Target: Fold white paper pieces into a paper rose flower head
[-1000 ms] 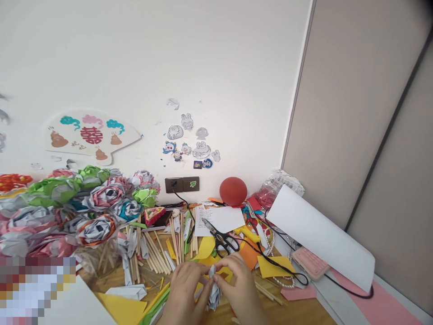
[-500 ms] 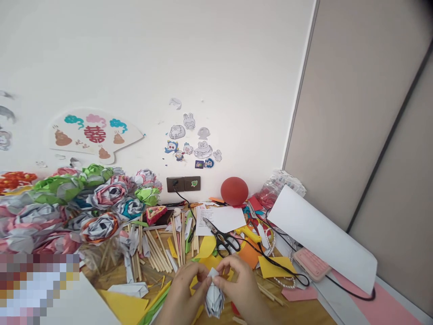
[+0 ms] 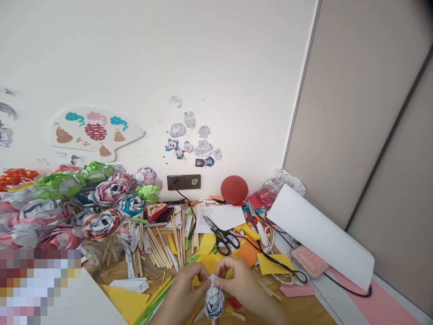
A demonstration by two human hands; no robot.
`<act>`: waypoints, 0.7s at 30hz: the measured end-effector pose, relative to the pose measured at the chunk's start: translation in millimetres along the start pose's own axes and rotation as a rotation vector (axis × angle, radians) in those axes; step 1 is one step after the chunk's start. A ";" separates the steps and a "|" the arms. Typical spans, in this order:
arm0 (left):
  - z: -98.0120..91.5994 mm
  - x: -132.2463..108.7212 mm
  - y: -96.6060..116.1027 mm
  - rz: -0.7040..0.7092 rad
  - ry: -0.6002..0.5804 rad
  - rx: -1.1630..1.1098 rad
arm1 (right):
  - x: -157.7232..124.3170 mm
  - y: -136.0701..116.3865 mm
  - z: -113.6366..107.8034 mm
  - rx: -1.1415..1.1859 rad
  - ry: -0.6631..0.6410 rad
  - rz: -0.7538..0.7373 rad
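Observation:
A folded white paper bud (image 3: 214, 301) with dark edges hangs between my hands near the bottom centre, its tip pointing away from me. My left hand (image 3: 191, 286) pinches the tip from the left, thumb and index finger together. From the right, my right hand (image 3: 237, 282) pinches the same tip between thumb and forefinger. A thin pale stick end shows below the bud. Black-handled scissors (image 3: 221, 239) lie just beyond my hands, beside yellow paper (image 3: 209, 261).
Many folded paper flowers (image 3: 108, 189) fill the left side. Wooden sticks (image 3: 158, 253) lie behind my left hand. A yellow glue gun (image 3: 248, 232) with a black cord, a red balloon (image 3: 234, 189), a pink keyboard (image 3: 309, 261) and a large white sheet (image 3: 321, 234) are on the right.
The paper bud has tilted and turned, so its rounded, layered side now shows with the stick end below. Both hands still pinch its tip.

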State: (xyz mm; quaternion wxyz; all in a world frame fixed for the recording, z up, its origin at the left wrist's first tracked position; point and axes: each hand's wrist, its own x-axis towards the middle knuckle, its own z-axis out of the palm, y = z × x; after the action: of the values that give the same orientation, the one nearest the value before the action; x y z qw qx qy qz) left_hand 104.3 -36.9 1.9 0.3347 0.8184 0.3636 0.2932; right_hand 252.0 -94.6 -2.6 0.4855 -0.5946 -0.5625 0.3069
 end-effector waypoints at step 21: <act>-9.2 -3.2 1.8 0.170 -0.062 0.132 | -1.6 -6.8 -7.7 -0.157 -0.025 -0.092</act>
State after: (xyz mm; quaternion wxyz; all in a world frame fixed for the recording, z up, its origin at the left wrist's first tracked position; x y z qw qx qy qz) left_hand 96.6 -37.2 8.0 0.2652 0.8753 0.3008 0.2703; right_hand 256.2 -98.6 6.0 0.4438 -0.6005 -0.6177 0.2467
